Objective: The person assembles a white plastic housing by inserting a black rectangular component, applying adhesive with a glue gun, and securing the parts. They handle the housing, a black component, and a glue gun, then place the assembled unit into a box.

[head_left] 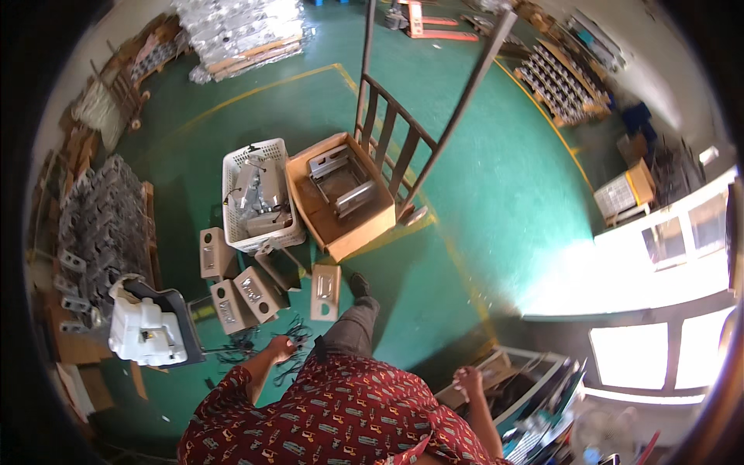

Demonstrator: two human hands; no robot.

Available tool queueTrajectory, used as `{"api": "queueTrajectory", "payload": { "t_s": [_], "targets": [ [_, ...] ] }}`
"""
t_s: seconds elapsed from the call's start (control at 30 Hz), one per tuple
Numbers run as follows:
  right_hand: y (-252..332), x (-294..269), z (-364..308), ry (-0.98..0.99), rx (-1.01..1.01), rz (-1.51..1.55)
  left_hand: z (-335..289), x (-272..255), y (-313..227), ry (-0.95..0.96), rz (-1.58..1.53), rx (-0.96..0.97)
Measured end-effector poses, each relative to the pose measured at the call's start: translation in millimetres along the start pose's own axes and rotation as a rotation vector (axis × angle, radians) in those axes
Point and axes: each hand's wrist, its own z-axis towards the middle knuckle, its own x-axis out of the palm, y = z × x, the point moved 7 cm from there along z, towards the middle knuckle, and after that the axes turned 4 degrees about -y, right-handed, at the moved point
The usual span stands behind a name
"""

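Note:
My left hand [284, 348] reaches low beside my leg, its fingers closed on thin black cables [299, 335] that hang and spread around it. More of the tangled black cables [239, 350] lie on the floor to its left. Out to the right, my right hand [467, 381] hovers with fingers loosely bent and a little apart; I see nothing in it. Ahead of my left hand stand several tan sheet-metal housings [256, 294] with round holes, one housing [325, 291] near my foot. A white plastic basket [290, 236] behind them holds similar housings with cables.
An open cardboard box [372, 230] with metal parts sits by an upright-handled hand truck [399, 139]. White plastic jugs [147, 329] rest on a dark seat at left, near stacked metal castings [105, 232]. A cluttered frame bench [519, 387] stands at right. An orange pallet jack [434, 27] is far off.

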Motion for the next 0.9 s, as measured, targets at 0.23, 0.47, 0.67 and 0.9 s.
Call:
{"api": "queueTrajectory", "payload": {
  "t_s": [0.23, 0.47, 0.67, 0.9],
  "targets": [
    [184, 116, 113, 0.021, -0.592, -1.202, 117, -45, -108, -0.149, -0.668, 0.032],
    [361, 366, 279, 0.369, -0.855, -1.382, 82, -107, -129, -0.516, -0.941, -0.165],
    [337, 600, 423, 0.804, -1.027, -1.659, -62, 3, -101, -0.450, -1.143, -0.805],
    [269, 741, 553, 0.769, -1.035, -2.175, -113, 81, -186, -0.167, -1.186, -1.263]
  ]
}}
